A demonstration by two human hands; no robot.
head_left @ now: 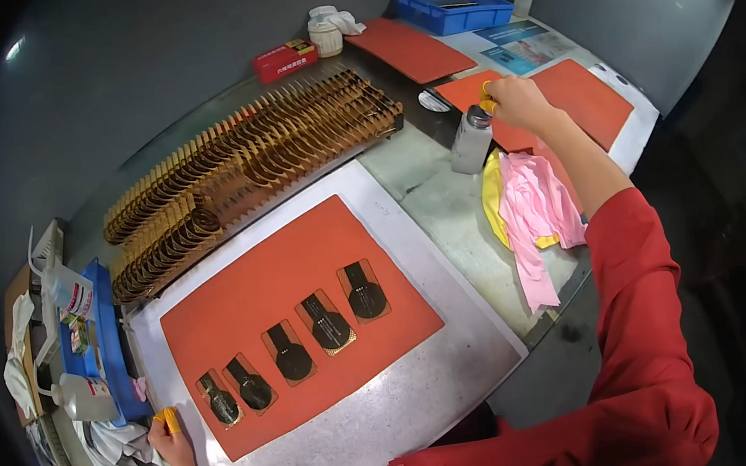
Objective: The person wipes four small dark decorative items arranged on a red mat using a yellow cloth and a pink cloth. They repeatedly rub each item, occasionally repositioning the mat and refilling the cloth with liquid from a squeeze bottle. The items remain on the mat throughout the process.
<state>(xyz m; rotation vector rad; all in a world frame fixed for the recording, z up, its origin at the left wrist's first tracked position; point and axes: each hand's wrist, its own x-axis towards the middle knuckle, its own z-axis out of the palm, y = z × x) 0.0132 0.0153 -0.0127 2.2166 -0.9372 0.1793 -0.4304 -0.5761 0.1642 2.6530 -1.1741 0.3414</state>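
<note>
My right hand (pixel 517 102), with yellow finger cots, is closed just beside the dark top of a pale bottle (pixel 472 143) at the right. Whatever its fingers hold, if anything, is hidden. At the left edge of the white board, my left hand (pixel 169 435) has its cotted fingers drawn together beside a crumpled white cloth (pixel 118 448); I cannot make out anything in them. Between the hands, an orange-red mat (pixel 244 319) carries several flat black pieces with round ends, such as the middle one (pixel 293 359), on brownish clear carriers. The mat rests on a white board (pixel 448 389).
Behind the mat stands a long rack (pixel 252 155) with many upright slots. Pink cloth (pixel 536 199) lies over yellow cloth (pixel 492 200). Further orange mats (pixel 582 100), a blue bin (pixel 449 17) and a red box (pixel 285 61) sit farther back. A blue tray (pixel 107 331) and squeeze bottles (pixel 86 397) stand left.
</note>
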